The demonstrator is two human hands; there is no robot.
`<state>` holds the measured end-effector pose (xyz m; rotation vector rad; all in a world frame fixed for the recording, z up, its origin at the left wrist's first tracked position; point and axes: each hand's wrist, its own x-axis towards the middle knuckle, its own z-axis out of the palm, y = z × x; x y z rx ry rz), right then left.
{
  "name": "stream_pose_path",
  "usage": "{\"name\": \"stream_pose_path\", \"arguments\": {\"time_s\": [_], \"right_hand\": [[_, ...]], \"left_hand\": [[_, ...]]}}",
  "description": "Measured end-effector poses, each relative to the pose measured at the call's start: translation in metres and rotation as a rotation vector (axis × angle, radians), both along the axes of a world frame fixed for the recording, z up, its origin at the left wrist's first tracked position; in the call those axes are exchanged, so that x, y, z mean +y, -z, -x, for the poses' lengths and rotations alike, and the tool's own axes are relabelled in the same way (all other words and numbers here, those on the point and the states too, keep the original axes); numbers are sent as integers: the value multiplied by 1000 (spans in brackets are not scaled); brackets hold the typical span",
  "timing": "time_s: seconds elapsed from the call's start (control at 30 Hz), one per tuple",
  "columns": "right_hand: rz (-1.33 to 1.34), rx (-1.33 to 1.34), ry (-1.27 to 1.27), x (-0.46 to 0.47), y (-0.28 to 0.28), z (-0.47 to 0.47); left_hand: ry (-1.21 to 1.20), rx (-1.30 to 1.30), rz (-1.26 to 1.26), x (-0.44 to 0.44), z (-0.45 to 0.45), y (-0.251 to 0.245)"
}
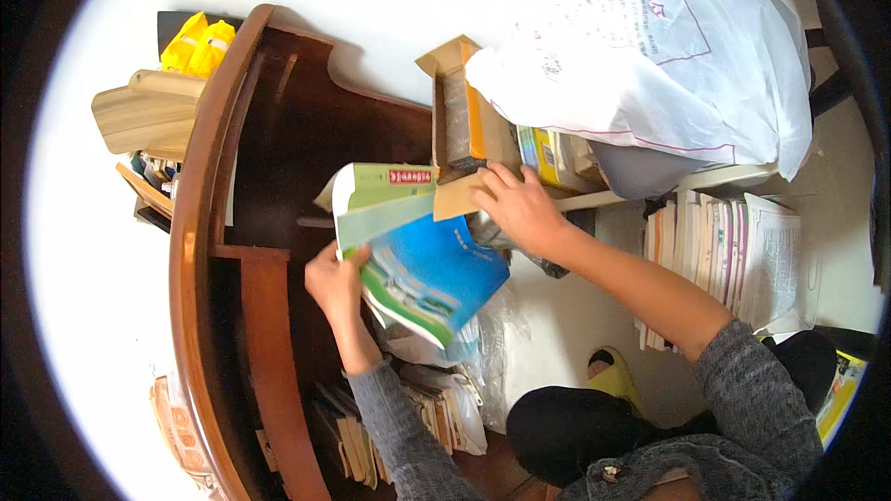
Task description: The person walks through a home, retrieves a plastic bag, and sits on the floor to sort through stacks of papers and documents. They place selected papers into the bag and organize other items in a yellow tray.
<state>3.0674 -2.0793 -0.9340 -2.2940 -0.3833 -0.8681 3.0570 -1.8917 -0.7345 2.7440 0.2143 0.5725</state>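
Note:
In my left hand [337, 278] are several books gripped by their edge: a blue and green paperback [431, 271] on top, with a thick pale green book [372, 184] behind it. My right hand [518, 205] rests at the near edge of a cardboard box [505, 132], its fingers by a brown flap [456, 198]. Whether the fingers grip that flap or only touch it, I cannot tell. Inside the box stands a narrower open carton with an orange edge [473, 111], and beside it lie yellow packaged items [546, 156].
A dark wooden desk [188, 223] curves along the left, with books [355, 431] low beneath it. A full white plastic bag [661, 76] covers the upper right. Stacked books and papers [717, 243] stand right of my right forearm. Clear plastic wrapping [494, 355] lies below the held books.

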Motion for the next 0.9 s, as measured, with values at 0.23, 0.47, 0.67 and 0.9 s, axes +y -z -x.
{"name": "stream_pose_path", "arguments": {"time_s": [0.23,0.47,0.67,0.9], "right_hand": [[-144,70,-66,-6,1,-6],[-84,193,-40,15,-16,14],[-221,77,-5,43,-33,36],[-476,495,-416,57,-29,27]], "left_hand": [[-61,78,-39,11,145,27],[51,444,-217,23,228,150],[185,247,75,-38,160,141],[187,92,377,-24,70,123]]}}
